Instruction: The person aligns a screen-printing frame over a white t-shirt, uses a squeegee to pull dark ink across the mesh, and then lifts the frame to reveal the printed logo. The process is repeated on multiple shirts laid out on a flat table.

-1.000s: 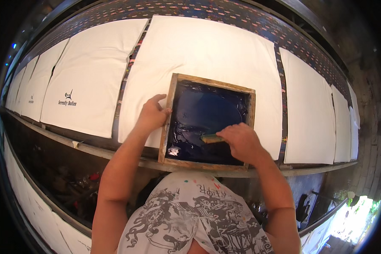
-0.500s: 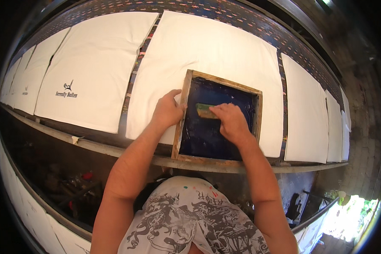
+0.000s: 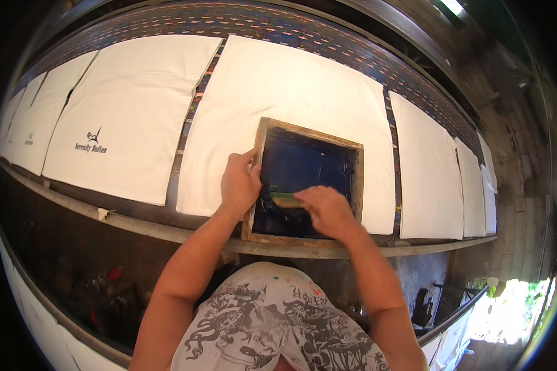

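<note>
A wooden-framed printing screen (image 3: 309,151) with a dark blue mesh lies on a white cloth (image 3: 291,80). My left hand (image 3: 241,179) is closed on the left side of its wooden frame. Inside the frame, my right hand (image 3: 326,209) grips the right end of a small squeegee (image 3: 286,200) with a greenish and tan body. The squeegee rests against the mesh in the lower half of the screen. Its lower edge and the fingers beneath it are partly hidden.
More white cloths lie along the table; the left one (image 3: 127,111) carries a dark printed mark. Others (image 3: 430,167) lie to the right. The table's front ledge (image 3: 148,227) runs before me. Behind the cloths shows a dark, paint-spotted tabletop (image 3: 278,28).
My right hand has drawn the squeegee down the mesh toward me. My left hand stays on the frame. The whole view has shifted slightly.
</note>
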Available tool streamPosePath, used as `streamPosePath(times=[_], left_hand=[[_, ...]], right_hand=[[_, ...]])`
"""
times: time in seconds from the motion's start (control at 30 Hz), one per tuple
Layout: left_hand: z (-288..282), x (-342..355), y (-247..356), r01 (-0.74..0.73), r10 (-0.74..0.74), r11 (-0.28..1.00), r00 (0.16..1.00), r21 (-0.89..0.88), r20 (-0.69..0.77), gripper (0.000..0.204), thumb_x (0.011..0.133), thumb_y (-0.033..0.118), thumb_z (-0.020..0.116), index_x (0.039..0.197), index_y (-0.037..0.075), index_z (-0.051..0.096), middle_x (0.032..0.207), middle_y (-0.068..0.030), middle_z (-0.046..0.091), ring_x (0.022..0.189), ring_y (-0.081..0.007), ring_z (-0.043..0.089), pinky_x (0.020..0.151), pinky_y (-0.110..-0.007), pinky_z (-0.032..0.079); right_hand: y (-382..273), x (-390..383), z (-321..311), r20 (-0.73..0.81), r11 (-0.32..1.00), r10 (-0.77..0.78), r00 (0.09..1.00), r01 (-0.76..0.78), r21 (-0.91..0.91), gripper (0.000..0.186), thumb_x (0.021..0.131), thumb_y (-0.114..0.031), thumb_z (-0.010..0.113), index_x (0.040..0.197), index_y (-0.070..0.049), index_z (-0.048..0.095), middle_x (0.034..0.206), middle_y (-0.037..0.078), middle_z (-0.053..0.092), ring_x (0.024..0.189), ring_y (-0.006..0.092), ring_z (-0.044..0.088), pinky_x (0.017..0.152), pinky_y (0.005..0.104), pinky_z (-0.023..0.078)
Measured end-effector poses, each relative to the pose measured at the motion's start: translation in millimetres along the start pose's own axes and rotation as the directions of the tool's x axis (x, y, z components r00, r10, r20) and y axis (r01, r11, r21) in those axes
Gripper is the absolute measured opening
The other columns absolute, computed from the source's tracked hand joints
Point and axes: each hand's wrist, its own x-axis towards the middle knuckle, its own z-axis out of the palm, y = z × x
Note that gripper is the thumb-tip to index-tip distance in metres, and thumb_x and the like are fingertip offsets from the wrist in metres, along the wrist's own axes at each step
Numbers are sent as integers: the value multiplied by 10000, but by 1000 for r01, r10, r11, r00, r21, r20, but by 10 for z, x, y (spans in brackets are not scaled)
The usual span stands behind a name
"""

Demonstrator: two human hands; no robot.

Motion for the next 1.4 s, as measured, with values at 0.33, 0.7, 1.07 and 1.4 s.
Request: streamPosePath(times=[0.33, 0.7, 1.07, 1.4], left_hand=[[62, -118, 57, -140, 149, 980, 988, 143, -52, 404, 996, -67, 718, 1338, 116, 832, 1185, -163, 700, 1109, -366, 712, 928, -453, 602], [63, -158, 196, -30, 33, 985, 999, 168, -14, 434, 1030, -118, 653, 1359, 104, 826, 1187, -160, 719, 1101, -337, 732, 948, -396, 597], [126, -148, 211, -48, 58, 958, 998, 282, -26, 433, 1000, -50, 701, 1355, 162, 830, 1166, -127, 740, 1050, -366, 756, 890, -459, 617], [110, -148, 140, -98, 102, 925, 995, 367, 9, 370, 1026, 5, 702, 1340, 152, 831, 1176, -115, 742, 1083, -365, 746, 906, -482, 614]], right_hand=[[938, 962, -239, -3, 992, -111, 994, 110, 63, 365, 963, 49, 691, 1273, -73, 838, 1132, 160, 810, 1123, 408, 760, 1006, 517, 606], [1219, 1059, -196, 180, 763, -646, 742, 627, 156, 353, 823, 38, 744, 1132, -98, 845, 1130, 85, 815, 1109, 335, 772, 972, 465, 600], [1731, -5, -434, 53, 857, -513, 857, 507, 95, 403, 776, 6, 800, 1159, -106, 857, 1215, 76, 842, 1132, 279, 789, 984, 437, 599], [741, -792, -40, -126, 990, -138, 982, 136, -31, 419, 828, 18, 738, 1235, -28, 827, 1192, 119, 803, 1125, 316, 765, 969, 446, 570]])
